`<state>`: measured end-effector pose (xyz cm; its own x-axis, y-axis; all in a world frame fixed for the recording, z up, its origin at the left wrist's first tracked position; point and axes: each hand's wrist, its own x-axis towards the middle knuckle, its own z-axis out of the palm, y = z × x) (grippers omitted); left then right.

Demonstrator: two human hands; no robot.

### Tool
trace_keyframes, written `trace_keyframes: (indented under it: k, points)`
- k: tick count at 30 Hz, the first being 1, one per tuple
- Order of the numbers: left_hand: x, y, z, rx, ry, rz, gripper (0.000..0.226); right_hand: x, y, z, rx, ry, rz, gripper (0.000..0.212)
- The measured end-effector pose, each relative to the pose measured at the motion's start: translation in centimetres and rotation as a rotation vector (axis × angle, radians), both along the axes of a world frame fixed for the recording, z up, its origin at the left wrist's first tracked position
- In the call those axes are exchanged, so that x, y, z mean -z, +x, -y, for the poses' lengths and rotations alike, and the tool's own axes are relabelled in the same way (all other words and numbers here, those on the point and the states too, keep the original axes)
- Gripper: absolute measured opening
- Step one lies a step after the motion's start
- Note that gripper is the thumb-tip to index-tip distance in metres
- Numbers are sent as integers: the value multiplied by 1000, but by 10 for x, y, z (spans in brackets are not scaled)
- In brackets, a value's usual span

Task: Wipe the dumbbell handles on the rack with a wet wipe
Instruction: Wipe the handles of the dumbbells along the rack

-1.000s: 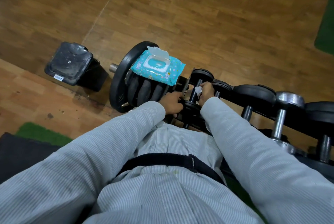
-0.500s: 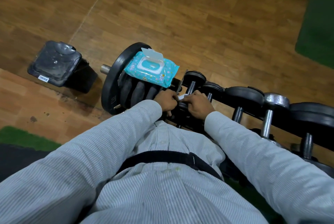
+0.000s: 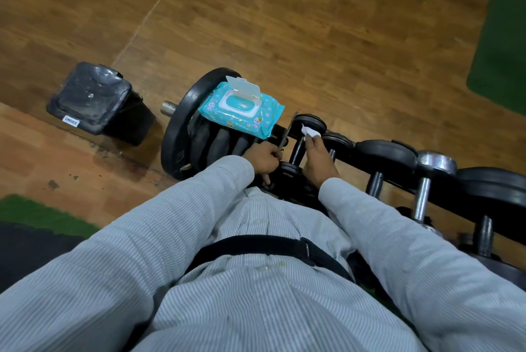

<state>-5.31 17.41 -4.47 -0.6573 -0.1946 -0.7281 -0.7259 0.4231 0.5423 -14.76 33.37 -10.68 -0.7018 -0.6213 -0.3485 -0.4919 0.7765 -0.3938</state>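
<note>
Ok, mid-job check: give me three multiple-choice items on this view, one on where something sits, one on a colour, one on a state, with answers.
1. Where does the wipes pack lie?
A. on the floor
B. on top of the stacked weight plates
C. on the green mat

2. What colour is the wet wipe in the right hand?
A. white
B. yellow
C. red

3. How is the wipes pack's lid?
A. taped shut
B. torn off
C. flipped open

Answers: 1 B, the pack rests across the plates at the rack's end. 2 A, a white wad shows at the fingertips, at the far end of the dumbbell handle. 3 C, the white flap stands up behind the opening.
</note>
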Motion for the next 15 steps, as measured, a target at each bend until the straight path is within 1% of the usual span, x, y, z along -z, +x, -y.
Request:
trace_keyframes:
  k: [1, 2, 4, 5, 6, 7, 8, 9, 10, 11, 12, 13, 15]
  points:
    - [-1, -1, 0, -7, 3, 5, 42, -1, 2, 2, 114, -92, 122, 91]
    - [-2, -1, -1, -10, 3, 9, 43, 3, 1, 5, 240, -142, 237, 91]
    - [-5, -1, -1, 5, 4, 21, 43, 2, -8, 19, 525, -231, 469, 85]
    - [-6, -1, -1, 16, 6, 27, 43, 2, -15, 27, 707, -304, 597, 77]
    - [-8, -1, -2, 25, 9, 33, 43, 6, -23, 33, 872, -388, 708, 62]
    - [-9, 0, -2, 33, 10, 37, 42, 9, -29, 35, 986, -458, 790, 41]
    - [-10, 0, -2, 39, 11, 41, 42, 13, -34, 36, 1049, -499, 846, 27]
    - [-9, 0, -1, 43, 14, 43, 42, 17, -38, 35, 1061, -510, 893, 21]
    - [-9, 0, -1, 44, 18, 44, 42, 16, -38, 33, 1063, -500, 930, 21]
    - [-8, -1, 0, 43, 21, 46, 42, 18, -38, 32, 1051, -484, 961, 24]
    - [-7, -2, 1, 45, 22, 47, 42, 33, -41, 28, 1044, -439, 992, 28]
    - [-6, -2, 1, 52, 21, 47, 42, 28, -37, 27, 1026, -413, 1009, 29]
    - [-6, -3, 1, 62, 15, 46, 42, 31, -29, 23, 974, -303, 1007, 20]
